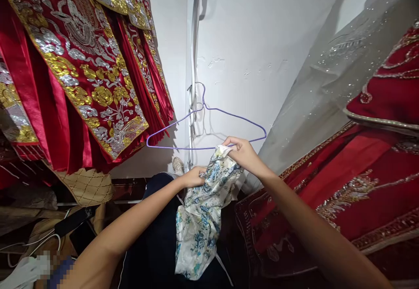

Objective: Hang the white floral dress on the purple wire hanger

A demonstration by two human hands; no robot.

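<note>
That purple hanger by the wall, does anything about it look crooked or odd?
Yes. The purple wire hanger hangs tilted, its left end lower than its right. The right hand holds the floral cloth against its bottom bar; the left hand bunches the cloth lower down.

Hanger (209,125): thin wire, smooth lilac coating, slight sheen.
Floral garment (199,219): soft printed cloth, satiny, creased.
Red robes (75,75): glossy satin, raised gold and silver metallic embroidery.
Grey veil (330,84): sheer cloth, glittering sequins.
Wall (248,40): matt white paint, scuffed.

The single head camera looks forward and down from close above the person's forearms, facing a white wall (235,40) corner between hanging garments.
</note>
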